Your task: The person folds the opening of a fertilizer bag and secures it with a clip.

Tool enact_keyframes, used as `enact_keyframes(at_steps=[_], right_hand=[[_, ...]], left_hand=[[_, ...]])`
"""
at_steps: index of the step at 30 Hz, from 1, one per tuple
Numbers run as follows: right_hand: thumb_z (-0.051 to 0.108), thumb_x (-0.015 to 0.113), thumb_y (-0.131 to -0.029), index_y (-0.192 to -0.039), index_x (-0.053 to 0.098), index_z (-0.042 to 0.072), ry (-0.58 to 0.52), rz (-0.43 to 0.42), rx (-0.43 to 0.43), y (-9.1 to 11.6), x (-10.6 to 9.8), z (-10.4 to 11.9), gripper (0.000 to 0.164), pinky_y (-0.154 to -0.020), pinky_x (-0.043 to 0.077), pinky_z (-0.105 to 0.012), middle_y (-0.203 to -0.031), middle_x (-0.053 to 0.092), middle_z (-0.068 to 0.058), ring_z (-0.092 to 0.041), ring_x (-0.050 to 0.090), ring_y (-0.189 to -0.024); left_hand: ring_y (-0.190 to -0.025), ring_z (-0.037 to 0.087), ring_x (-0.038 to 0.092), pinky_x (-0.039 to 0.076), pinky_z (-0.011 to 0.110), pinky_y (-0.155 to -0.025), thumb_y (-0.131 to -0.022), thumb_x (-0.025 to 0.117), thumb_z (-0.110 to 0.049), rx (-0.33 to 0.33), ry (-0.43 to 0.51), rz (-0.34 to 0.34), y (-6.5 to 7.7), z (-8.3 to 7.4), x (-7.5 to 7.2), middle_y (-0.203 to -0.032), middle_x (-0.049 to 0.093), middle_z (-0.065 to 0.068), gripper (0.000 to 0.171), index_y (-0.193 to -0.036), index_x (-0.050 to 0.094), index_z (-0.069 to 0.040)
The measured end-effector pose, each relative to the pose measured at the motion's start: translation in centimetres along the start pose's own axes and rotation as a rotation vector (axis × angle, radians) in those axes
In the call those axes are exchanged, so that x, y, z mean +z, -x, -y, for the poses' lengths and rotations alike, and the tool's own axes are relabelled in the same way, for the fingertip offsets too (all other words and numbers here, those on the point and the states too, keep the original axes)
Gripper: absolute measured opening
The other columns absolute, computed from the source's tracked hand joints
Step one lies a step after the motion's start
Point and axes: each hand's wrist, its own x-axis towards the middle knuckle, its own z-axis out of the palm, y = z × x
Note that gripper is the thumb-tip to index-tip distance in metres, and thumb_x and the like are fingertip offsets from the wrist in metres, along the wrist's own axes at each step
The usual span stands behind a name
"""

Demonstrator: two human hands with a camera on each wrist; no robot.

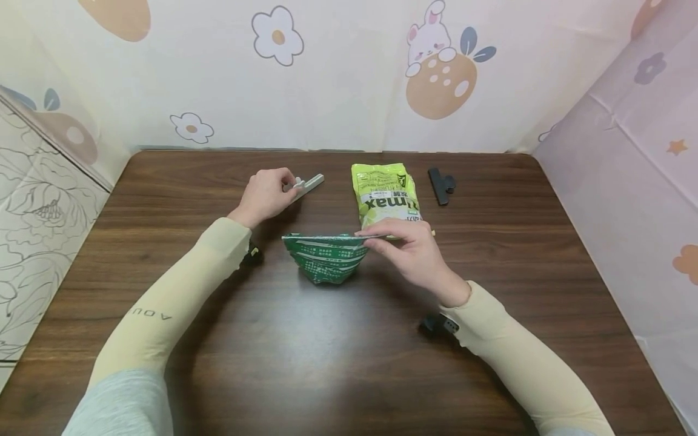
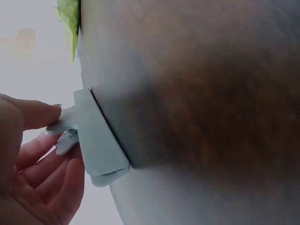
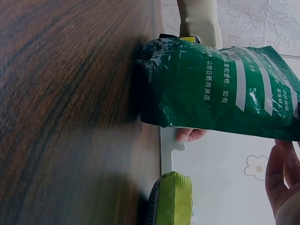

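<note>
My left hand (image 1: 267, 195) (image 2: 42, 173) is at the back left of the table, pinching the levers of a pale grey bag clip (image 1: 309, 185) (image 2: 101, 140) between thumb and fingers. In the left wrist view the clip's long bars lie close together, right by the tabletop. A green printed bag (image 1: 327, 259) (image 3: 206, 89) stands upright near the middle. Its flat top edge is pinched at the right corner by my right hand (image 1: 406, 247) (image 3: 287, 180). Part of the left hand shows beyond the bag in the right wrist view.
Behind the right hand lies a yellow-green bag (image 1: 383, 191) (image 3: 174, 199). A black bag clip (image 1: 440, 186) lies to its right. The dark wooden table (image 1: 305, 351) meets a patterned wall covering (image 1: 338, 109) at the back, with more covering on both sides.
</note>
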Motion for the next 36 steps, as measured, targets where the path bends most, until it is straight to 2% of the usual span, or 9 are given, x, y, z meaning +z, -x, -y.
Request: enact_keyframes(at_steps=[3, 6, 8, 14, 23, 31, 36], right_hand=[[-0.013, 0.074, -0.081, -0.101, 0.076, 0.003, -0.004, -0.002, 0.024, 0.0, 0.0, 0.0, 0.026, -0.078, 0.055, -0.030, -0.099, 0.075, -0.005, -0.018, 0.069, -0.091], [-0.011, 0.075, -0.081, -0.101, 0.076, 0.002, -0.025, -0.030, 0.080, 0.1, 0.0, 0.1, 0.024, -0.076, 0.056, -0.031, -0.099, 0.075, -0.006, -0.017, 0.069, -0.091], [-0.010, 0.077, -0.080, -0.100, 0.076, 0.002, -0.040, -0.058, 0.116, 0.2, -0.1, 0.1, 0.023, -0.074, 0.056, -0.032, -0.098, 0.075, -0.007, -0.017, 0.069, -0.089], [-0.011, 0.079, -0.077, -0.097, 0.078, 0.003, -0.036, -0.093, 0.155, 0.5, -0.5, 0.0, 0.025, -0.071, 0.056, -0.032, -0.096, 0.075, -0.007, -0.017, 0.069, -0.087], [-0.014, 0.077, -0.077, -0.096, 0.077, 0.001, -0.051, -0.087, 0.161, 0.5, -0.6, -0.1, 0.024, -0.072, 0.056, -0.029, -0.094, 0.075, -0.010, -0.015, 0.068, -0.087], [-0.019, 0.075, -0.077, -0.093, 0.076, -0.003, -0.042, -0.080, 0.152, 0.2, -0.3, 0.0, 0.023, -0.070, 0.055, -0.028, -0.093, 0.075, -0.010, -0.012, 0.068, -0.085], [-0.015, 0.075, -0.079, -0.094, 0.077, 0.000, -0.053, -0.070, 0.155, 0.2, -0.3, 0.0, 0.021, -0.070, 0.056, -0.030, -0.093, 0.075, -0.007, -0.014, 0.068, -0.085]], left_hand=[[-0.087, 0.029, 0.063, 0.049, 0.043, -0.076, -0.094, 0.067, -0.027, -0.019, 0.015, 0.007, 0.0, -0.1, -0.1, -0.108, 0.068, 0.013, 0.032, -0.120, 0.063, -0.008], [-0.095, 0.030, 0.065, 0.050, 0.046, -0.081, -0.095, 0.066, -0.026, -0.010, 0.019, 0.021, 0.0, -0.2, -0.2, -0.117, 0.068, 0.016, 0.046, -0.135, 0.058, -0.005], [-0.095, 0.030, 0.065, 0.051, 0.046, -0.080, -0.096, 0.065, -0.026, -0.003, 0.031, 0.022, -0.1, -0.2, -0.2, -0.118, 0.068, 0.016, 0.047, -0.137, 0.058, -0.004], [-0.087, 0.025, 0.062, 0.051, 0.042, -0.075, -0.096, 0.065, -0.026, 0.026, 0.133, -0.030, 0.6, -1.1, -1.1, -0.108, 0.070, 0.013, 0.033, -0.123, 0.069, -0.006], [-0.089, 0.023, 0.067, 0.052, 0.041, -0.080, -0.096, 0.067, -0.027, 0.057, 0.269, -0.021, 2.5, -3.7, -4.1, -0.111, 0.068, 0.008, 0.032, -0.122, 0.064, -0.009], [-0.088, 0.020, 0.065, 0.050, 0.038, -0.078, -0.091, 0.073, -0.034, 0.117, 0.287, -0.098, 3.5, -5.3, -5.8, -0.101, 0.069, 0.006, 0.033, -0.109, 0.059, -0.010], [-0.084, 0.017, 0.066, 0.050, 0.035, -0.074, -0.089, 0.076, -0.036, 0.136, 0.271, -0.076, 4.2, -6.1, -7.4, -0.099, 0.067, 0.004, 0.036, -0.108, 0.062, -0.010]])
